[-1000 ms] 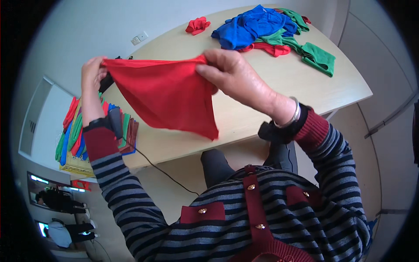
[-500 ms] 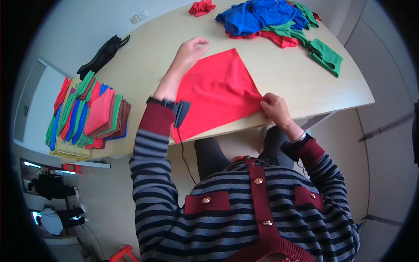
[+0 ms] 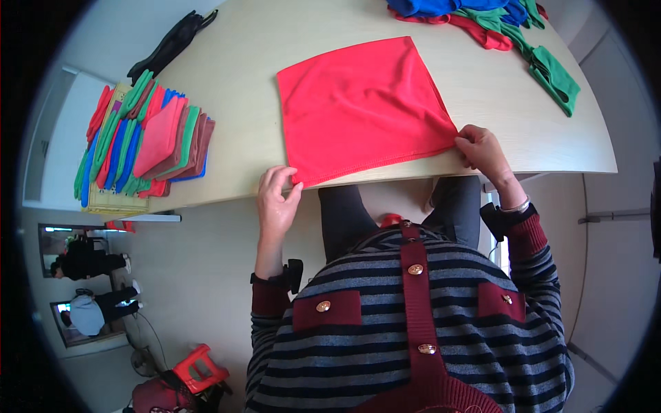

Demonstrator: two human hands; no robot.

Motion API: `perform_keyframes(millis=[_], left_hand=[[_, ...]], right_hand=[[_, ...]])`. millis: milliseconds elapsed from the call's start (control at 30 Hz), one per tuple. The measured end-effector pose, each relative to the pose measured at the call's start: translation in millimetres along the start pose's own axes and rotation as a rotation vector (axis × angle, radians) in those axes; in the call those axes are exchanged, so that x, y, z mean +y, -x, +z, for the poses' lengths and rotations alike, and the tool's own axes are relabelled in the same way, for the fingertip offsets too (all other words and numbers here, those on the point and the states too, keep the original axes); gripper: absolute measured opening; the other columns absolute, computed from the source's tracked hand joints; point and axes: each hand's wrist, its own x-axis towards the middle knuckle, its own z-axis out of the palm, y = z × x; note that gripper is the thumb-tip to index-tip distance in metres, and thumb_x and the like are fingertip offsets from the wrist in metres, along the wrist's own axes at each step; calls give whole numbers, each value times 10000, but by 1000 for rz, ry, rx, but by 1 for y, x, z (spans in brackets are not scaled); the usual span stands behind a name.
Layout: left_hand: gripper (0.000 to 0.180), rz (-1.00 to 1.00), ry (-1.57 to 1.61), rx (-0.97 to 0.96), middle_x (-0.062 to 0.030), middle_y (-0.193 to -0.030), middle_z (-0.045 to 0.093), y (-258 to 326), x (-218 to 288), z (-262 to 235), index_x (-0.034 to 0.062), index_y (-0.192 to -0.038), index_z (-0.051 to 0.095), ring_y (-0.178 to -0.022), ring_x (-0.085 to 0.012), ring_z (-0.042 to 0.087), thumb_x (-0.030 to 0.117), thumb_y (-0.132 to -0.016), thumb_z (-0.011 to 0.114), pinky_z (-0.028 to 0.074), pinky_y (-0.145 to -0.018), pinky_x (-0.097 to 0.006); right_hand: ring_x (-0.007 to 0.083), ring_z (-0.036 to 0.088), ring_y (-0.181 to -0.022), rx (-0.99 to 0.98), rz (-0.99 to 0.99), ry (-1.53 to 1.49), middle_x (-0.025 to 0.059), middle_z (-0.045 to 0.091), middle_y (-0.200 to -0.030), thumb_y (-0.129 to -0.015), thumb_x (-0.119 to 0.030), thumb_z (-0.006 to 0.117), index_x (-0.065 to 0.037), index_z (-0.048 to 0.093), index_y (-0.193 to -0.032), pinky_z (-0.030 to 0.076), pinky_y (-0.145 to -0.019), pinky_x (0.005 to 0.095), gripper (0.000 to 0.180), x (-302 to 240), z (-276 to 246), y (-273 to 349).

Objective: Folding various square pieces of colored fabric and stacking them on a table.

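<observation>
A square red cloth (image 3: 365,110) lies spread on the pale table, its near edge along the table's front edge and a few soft wrinkles across it. My left hand (image 3: 277,196) pinches the cloth's near left corner between thumb and fingers. At the near right corner, my right hand (image 3: 480,150) has its fingers closed on the cloth. Both far corners lie flat on the table.
A yellow basket (image 3: 113,201) at the table's left holds several folded cloths (image 3: 158,141) in red, green, blue and brown. A black bag (image 3: 172,45) lies behind it. Loose blue, red and green cloths (image 3: 554,79) are heaped at the far right. Two people stand beyond, left.
My left hand has come from the cloth's far left down to its near left corner and now grips it. The far left corner shows flat. My right hand keeps its corner.
</observation>
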Motion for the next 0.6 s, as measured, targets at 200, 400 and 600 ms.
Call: perform_keyframes(millis=[200,400,600], left_hand=[[140,25,-218,15,-150,-1024,627,4,5,3,15,-985,657,-965,-326,614,41,-853,696,497,-856,-392],[115,153,-271,48,-144,-1008,628,-2,11,-7,16,-960,654,-982,-324,611,44,-854,685,482,-861,-401],[163,208,-498,-134,-143,-1023,638,-10,38,-19,31,-940,668,-996,-326,606,95,-812,746,480,-853,-409]], right_hand=[[103,600,-556,13,-27,46,13,618,-676,-951,-182,599,-12,677,-976,494,-515,239,189,4,3,-1],[115,599,-543,33,25,-78,33,625,-657,-916,-160,593,-2,683,-942,494,-519,261,184,3,2,10],[82,591,-575,-111,89,-255,8,645,-725,-957,-179,613,-15,677,-987,480,-522,232,178,0,5,30]])
